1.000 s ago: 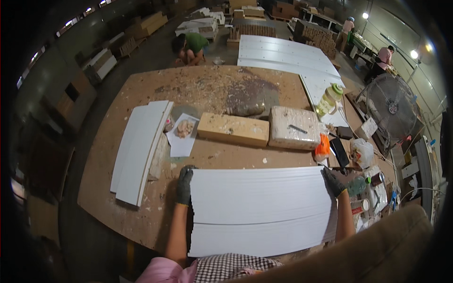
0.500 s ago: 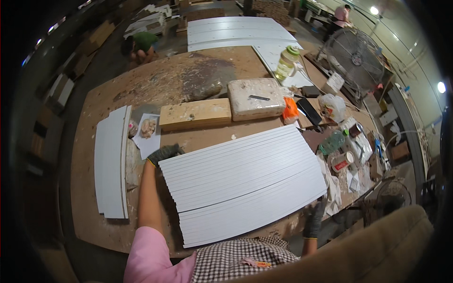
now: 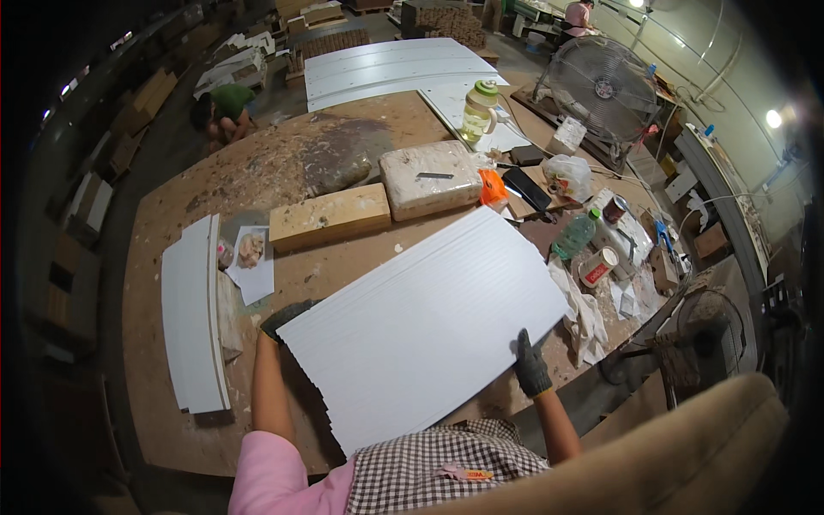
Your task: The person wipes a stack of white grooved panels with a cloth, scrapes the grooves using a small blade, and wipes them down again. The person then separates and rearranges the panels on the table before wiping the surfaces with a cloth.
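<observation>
A wide stack of white strips (image 3: 429,318) lies at a slant in front of me, its strips pressed close together and its left edge stepped. My left hand (image 3: 287,318), in a dark work glove, grips the stack's upper left corner; its fingertips are partly hidden by the strips. On the lower right edge is my right hand (image 3: 532,369), also gloved, with the thumb on top and the other fingers mostly out of sight underneath.
More white strips (image 3: 190,318) lie at the table's left. A wooden block (image 3: 330,216) and a wrapped block (image 3: 431,182) stand beyond the stack. Bottles, a cup (image 3: 598,267), a phone (image 3: 526,189) and a rag (image 3: 584,313) crowd the right side. A large fan (image 3: 601,86) stands behind.
The stack has turned, its far right corner swinging up, and the gaps between its strips have narrowed. My right hand has moved up and taken hold of the right edge.
</observation>
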`<state>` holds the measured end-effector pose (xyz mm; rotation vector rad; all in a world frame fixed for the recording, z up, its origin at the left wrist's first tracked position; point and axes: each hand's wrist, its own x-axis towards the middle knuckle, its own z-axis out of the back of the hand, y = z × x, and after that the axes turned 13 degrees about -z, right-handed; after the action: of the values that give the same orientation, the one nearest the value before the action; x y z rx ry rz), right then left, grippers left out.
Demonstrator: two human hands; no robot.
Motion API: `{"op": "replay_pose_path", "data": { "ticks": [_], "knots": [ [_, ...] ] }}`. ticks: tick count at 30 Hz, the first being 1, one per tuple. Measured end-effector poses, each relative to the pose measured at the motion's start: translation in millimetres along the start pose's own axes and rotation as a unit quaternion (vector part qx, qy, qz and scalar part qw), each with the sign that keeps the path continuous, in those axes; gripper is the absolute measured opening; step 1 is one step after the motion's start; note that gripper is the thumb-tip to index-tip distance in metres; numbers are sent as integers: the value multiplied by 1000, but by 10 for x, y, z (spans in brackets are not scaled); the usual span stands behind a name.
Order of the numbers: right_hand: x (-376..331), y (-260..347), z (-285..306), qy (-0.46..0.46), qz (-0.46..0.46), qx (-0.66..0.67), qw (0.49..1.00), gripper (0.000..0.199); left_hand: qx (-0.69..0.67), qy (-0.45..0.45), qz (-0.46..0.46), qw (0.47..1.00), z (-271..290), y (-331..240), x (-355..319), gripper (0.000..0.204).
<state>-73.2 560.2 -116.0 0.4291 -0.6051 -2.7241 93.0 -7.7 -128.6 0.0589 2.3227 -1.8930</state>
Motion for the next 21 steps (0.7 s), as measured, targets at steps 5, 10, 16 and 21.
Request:
{"op": "replay_pose_path", "data": {
  "ticks": [5, 10, 16, 21],
  "knots": [
    [455, -294, 55, -53, 219, 8, 974, 79, -119, -66, -14, 991, -347, 46, -327, 42],
    [638, -376, 25, -44, 219, -72, 972, 83, -43, -138, -14, 989, -635, -19, -364, 45],
    [559, -58, 0, 0, 95, -22, 995, 85, -217, -245, -95, 940, -282, 220, -664, 67],
    [584, 168, 164, 68, 88, -75, 991, 103, -178, -450, -222, 846, -392, 751, -769, 57]
  ]
}}
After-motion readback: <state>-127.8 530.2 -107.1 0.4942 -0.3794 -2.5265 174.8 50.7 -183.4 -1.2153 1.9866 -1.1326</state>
